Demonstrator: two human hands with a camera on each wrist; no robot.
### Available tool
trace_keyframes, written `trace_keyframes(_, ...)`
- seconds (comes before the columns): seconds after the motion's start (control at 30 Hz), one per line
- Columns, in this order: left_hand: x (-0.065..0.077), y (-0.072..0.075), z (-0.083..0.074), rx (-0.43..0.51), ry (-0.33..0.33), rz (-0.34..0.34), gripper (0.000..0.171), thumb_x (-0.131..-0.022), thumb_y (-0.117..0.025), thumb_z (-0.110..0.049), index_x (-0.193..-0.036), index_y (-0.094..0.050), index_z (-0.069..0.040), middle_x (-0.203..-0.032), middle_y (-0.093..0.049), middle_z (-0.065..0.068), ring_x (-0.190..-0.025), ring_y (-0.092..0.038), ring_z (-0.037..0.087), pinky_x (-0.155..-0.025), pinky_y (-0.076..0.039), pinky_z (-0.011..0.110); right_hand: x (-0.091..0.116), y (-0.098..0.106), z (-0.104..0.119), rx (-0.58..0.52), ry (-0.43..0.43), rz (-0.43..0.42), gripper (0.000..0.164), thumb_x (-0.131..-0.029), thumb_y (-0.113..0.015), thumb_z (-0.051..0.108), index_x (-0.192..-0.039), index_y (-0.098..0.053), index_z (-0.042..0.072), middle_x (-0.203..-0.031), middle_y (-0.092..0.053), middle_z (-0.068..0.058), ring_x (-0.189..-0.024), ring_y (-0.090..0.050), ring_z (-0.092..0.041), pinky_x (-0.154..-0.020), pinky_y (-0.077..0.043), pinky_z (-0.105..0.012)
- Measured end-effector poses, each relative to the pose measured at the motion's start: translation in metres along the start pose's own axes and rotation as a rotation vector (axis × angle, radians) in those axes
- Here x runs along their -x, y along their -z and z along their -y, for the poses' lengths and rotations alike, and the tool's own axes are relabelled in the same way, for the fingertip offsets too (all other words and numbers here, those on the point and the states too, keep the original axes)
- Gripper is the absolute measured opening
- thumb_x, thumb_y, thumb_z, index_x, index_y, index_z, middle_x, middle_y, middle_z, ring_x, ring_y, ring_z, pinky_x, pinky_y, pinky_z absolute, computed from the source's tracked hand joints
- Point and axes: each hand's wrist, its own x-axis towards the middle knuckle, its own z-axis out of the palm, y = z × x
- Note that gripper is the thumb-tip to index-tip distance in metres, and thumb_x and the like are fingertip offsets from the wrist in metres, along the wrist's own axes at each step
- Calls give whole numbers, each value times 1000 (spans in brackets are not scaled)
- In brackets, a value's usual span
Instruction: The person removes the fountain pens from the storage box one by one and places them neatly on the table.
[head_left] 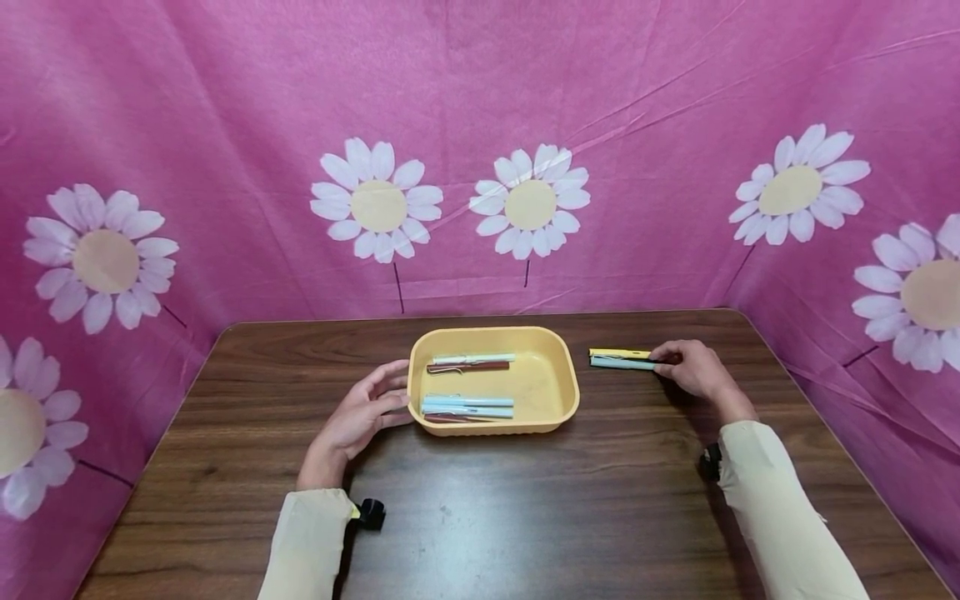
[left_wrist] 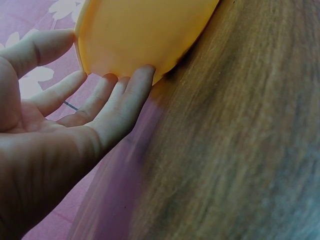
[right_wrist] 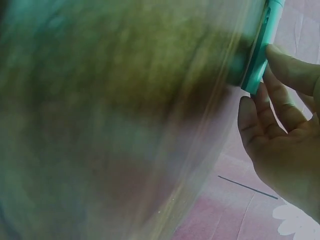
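Note:
A yellow plastic tray (head_left: 543,400) sits on the table with two groups of pens inside. A pale pen (head_left: 474,359) and a dark red pen (head_left: 468,367) lie towards its far side. Light blue pens (head_left: 468,402) and another dark red pen lie along the near side. My left hand (head_left: 367,410) touches the tray's left end, fingers fairly straight against the outer wall and thumb at the rim. Right of the tray, my right hand (head_left: 693,368) pinches the right ends of a yellow pen (head_left: 618,353) and a light blue pen (head_left: 621,364) lying side by side.
The brown wooden table (head_left: 480,525) extends in front of the tray. A pink cloth (head_left: 637,100) with white flowers hangs behind and along both sides. Each wrist carries a small black camera, one by the left sleeve (head_left: 307,542).

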Motion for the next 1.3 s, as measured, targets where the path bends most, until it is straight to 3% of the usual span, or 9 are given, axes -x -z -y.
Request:
trace_keyframes(0.13,0,0,0,6,-2,-2,63,-97,-58,4,-154,-30,2,-145,-37,34,-112,-61,28,-93,-57,44,2,1,2,-11,-1,-24,18,-96,-68,9,-110,-73,0,-103,-72,-19,-96,-63,-38,-84,-52,-54)
trace_keyframes(0.33,0,-1,0,0,8,-6,63,-97,-58,3,-154,-31,2,-146,-37,34,-113,-61,28,-93,-57,44,5,0,3,-43,-5,-84,20,-95,-72,14,-109,-73,1,-99,-72,-16,-85,-61,-26,-75,-48,-38)
trace_keyframes(0.5,1,0,1,0,7,-5,64,-97,-59,3,-154,-30,2,-146,-37,34,-113,-61,28,-93,-57,44,7,-3,8,-77,8,-130,28,-95,-73,21,-112,-72,-1,-98,-72,-18,-86,-61,-25,-75,-49,-35)
trace_keyframes(0.97,-1,-2,0,-1,8,-11,63,-97,-58,2,-154,-31,2,-146,-37,34,-114,-60,30,-93,-57,44,9,2,46,-129,48,-175,35,-97,-71,29,-117,-71,1,-112,-70,-21,-96,-61,-30,-79,-48,-36)
trace_keyframes(1.3,1,-3,0,43,-7,7,70,-92,-58,9,-155,-27,4,-147,-33,36,-109,-64,23,-90,-59,40,10,-4,71,-238,84,-182,33,-97,-71,25,-117,-70,-1,-107,-70,-18,-89,-59,-23,-70,-48,-21)
